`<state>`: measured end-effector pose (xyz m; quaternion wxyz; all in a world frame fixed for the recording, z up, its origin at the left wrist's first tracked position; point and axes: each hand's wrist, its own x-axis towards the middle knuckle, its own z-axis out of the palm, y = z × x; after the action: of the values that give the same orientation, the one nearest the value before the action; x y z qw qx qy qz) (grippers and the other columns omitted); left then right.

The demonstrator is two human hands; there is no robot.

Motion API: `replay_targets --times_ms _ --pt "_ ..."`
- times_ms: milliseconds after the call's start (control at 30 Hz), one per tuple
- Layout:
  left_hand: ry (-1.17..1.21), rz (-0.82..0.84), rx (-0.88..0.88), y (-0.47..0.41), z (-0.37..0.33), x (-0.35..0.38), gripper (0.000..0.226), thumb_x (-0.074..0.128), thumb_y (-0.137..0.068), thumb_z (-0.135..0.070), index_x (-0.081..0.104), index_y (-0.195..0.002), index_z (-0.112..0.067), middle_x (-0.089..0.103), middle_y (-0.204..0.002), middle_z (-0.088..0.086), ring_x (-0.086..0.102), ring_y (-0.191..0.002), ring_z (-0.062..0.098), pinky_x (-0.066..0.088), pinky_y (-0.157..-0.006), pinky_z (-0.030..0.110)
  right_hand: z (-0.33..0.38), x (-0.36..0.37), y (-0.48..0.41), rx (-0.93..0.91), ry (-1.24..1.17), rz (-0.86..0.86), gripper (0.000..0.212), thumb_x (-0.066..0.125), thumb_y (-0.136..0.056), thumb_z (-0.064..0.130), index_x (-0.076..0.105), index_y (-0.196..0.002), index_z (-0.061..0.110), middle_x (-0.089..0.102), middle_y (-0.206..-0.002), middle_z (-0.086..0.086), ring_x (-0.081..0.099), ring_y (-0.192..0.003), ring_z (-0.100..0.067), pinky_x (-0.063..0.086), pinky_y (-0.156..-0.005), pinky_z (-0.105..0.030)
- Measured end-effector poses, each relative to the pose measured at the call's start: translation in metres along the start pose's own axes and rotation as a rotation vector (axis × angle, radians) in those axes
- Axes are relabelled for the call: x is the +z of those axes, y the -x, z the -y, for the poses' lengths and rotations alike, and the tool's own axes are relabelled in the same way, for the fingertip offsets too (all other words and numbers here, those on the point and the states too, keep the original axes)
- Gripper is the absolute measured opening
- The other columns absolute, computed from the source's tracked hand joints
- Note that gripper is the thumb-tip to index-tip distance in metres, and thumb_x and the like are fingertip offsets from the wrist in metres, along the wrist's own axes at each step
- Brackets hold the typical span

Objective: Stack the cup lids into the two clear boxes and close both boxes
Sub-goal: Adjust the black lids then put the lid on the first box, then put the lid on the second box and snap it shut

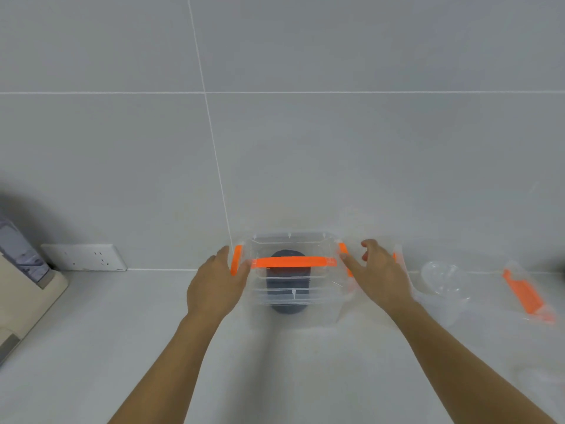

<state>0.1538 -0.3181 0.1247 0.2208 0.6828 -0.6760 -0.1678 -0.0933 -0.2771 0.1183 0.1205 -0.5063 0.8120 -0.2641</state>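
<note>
Hands at the two ends of a lidded clear plastic box [293, 270] with an orange handle [293, 262] — standing on the pale grey counter [122, 332] against the tiled wall.

Left hand [214, 286] presses flat on the left orange latch [236, 260]; right hand [377, 276], fingers spread, touches the right latch [343, 248]. Dark stacked lids [289, 289] sit inside — a second clear box [440, 286] and loose orange-handled cover [524, 293] lie right.

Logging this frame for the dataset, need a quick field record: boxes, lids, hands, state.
box_center: clear box, lid on, orange handle across the top
contents: dark stack inside
left_hand: left hand at left orange latch
right_hand: right hand at right orange latch
right_of_box: loose clear lids; box lid with orange handle lying on counter
latches: engagement unclear
</note>
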Motion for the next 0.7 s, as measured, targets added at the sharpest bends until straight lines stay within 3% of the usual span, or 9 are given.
replay_targets --times_ms 100,333,467,600,700 --pt "0.057 -0.038 0.066 0.01 -0.02 -0.009 0.058 0.041 -0.092 -0.052 0.042 -0.138 -0.017 0.058 -0.128 0.005 0.053 -0.117 0.025 0.041 -0.086 0.034 -0.002 -0.028 0.006 -0.034 0.017 -0.049 0.066 0.045 -0.088 0.056 0.034 -0.139 0.016 0.052 -0.133 -0.006 0.054 -0.118 -0.027 0.043 -0.093 -0.04" --pt "0.095 -0.117 0.31 0.043 -0.075 -0.005 0.066 0.042 -0.09 -0.054 0.029 -0.148 -0.023 0.035 -0.153 0.002 0.031 -0.141 0.021 0.029 -0.111 0.036 -0.036 -0.091 0.038 -0.148 0.066 -0.279 0.081 0.051 -0.085 0.056 0.017 -0.149 0.021 0.044 -0.142 -0.009 0.044 -0.128 -0.027 0.034 -0.103 -0.039" --pt "0.189 -0.112 0.41 0.065 -0.106 0.013 0.072 0.047 -0.089 -0.052 0.02 -0.151 -0.028 0.032 -0.154 0.005 0.029 -0.142 0.021 0.028 -0.114 0.038 -0.076 -0.118 0.059 -0.201 0.117 -0.37 0.091 0.044 -0.078 0.07 0.013 -0.15 0.024 0.037 -0.15 -0.008 0.032 -0.14 -0.023 0.028 -0.11 -0.04" --pt "0.238 -0.075 0.48 0.096 -0.143 0.039 0.077 0.049 -0.086 -0.055 0.015 -0.151 -0.03 0.041 -0.148 0.006 0.042 -0.133 0.025 0.037 -0.107 0.044 -0.13 -0.145 0.078 -0.163 0.096 -0.376 0.096 0.033 -0.072 0.079 0.008 -0.15 0.03 0.031 -0.154 -0.009 0.024 -0.144 -0.022 0.026 -0.113 -0.042" --pt "0.26 -0.032 0.491 0.123 -0.17 0.065 0.077 0.046 -0.086 -0.057 0.013 -0.151 -0.032 0.034 -0.153 0.002 0.03 -0.142 0.02 0.029 -0.114 0.041 -0.173 -0.167 0.09 -0.103 0.084 -0.377 0.096 0.032 -0.069 0.075 0.009 -0.15 0.03 0.028 -0.155 -0.009 0.024 -0.144 -0.023 0.024 -0.114 -0.042"
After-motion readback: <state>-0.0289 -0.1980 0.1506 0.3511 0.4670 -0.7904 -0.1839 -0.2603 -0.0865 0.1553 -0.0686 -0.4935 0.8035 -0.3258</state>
